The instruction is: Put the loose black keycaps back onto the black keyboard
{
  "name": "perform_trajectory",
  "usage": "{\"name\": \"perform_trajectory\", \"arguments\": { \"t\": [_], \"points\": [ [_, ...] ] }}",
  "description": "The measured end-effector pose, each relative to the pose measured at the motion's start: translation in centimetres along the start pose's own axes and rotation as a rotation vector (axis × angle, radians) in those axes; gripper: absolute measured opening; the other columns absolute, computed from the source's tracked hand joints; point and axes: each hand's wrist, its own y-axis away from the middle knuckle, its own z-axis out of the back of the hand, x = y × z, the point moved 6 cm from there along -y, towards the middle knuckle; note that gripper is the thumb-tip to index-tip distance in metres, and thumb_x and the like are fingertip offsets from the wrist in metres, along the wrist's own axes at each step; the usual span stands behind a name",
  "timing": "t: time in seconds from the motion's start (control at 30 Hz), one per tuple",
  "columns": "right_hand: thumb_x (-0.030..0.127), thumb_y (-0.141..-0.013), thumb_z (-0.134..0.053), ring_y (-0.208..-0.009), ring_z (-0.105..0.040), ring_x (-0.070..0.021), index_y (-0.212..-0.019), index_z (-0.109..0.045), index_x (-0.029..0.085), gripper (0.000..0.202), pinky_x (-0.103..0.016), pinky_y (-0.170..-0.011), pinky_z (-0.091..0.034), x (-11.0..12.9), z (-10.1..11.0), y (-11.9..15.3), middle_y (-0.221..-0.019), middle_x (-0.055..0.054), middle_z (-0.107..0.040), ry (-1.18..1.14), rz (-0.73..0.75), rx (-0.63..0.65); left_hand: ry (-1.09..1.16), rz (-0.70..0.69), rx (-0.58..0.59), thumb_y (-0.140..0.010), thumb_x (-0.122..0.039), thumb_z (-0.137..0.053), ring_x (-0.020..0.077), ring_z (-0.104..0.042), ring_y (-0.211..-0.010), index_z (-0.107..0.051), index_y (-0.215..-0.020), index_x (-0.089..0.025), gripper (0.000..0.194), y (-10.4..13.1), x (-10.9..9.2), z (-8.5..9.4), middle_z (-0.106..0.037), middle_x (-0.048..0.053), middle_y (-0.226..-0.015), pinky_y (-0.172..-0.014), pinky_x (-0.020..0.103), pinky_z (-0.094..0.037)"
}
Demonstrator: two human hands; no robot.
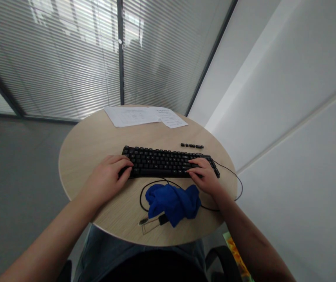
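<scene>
A black keyboard (162,162) lies on a round wooden table, its long space bar towards me. My left hand (109,175) is closed round the keyboard's left end, fingertips on the corner keys and thumb near the front edge. On the right part of the keys rests my right hand (205,175), its fingers apart and nothing held between them. Behind the keyboard several loose black keycaps (192,145) sit in a row. A crumpled blue cloth (174,201) lies in front of it, beside a wire tool (150,225) and a small brush (143,221).
White printed papers (138,116) lie at the back of the table (80,152). A black cable (241,186) loops past the cloth and over the right table edge. A white wall stands at the right, and glass with blinds (68,58) is behind.
</scene>
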Motion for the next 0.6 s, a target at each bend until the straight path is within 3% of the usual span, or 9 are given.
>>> {"name": "perform_trajectory", "arguments": {
  "t": [0.37, 0.47, 0.6],
  "points": [
    [0.035, -0.102, -0.054, -0.128, -0.057, -0.0278, -0.1, -0.079, 0.027, 0.027, -0.055, -0.114, -0.04, 0.1, -0.3, 0.2, -0.135, -0.007, -0.066, -0.026, -0.032, 0.079, 0.027, -0.04, 0.045, -0.094, -0.039, -0.047, 0.0325, -0.067, -0.103, -0.077, -0.096, -0.022, 0.034, -0.1, -0.6, -0.3, -0.075, 0.013, -0.109, -0.099, 0.053, -0.054],
    [0.034, -0.102, -0.053, -0.125, -0.06, -0.027, -0.099, -0.079, 0.027, 0.026, -0.052, -0.11, -0.045, -0.1, 0.3, 0.1, -0.131, -0.007, -0.067, -0.05, -0.046, -0.001, 0.041, -0.051, 0.036, -0.094, -0.038, -0.047, 0.0326, -0.067, -0.104, -0.077, -0.094, -0.021, 0.034, -0.1, -0.5, -0.4, -0.074, 0.013, -0.109, -0.099, 0.053, -0.054],
    [0.035, -0.101, -0.055, -0.109, -0.067, -0.0243, -0.101, -0.077, 0.026, 0.023, -0.046, -0.101, -0.052, -2.7, 0.9, -1.5, -0.113, -0.008, -0.073, -0.021, -0.141, -0.131, 0.039, -0.066, 0.029, -0.095, -0.038, -0.047, 0.032, -0.067, -0.104, -0.077, -0.095, -0.021, 0.035, 0.0, -0.4, -0.6, -0.074, 0.013, -0.109, -0.099, 0.053, -0.054]
  ]
}}
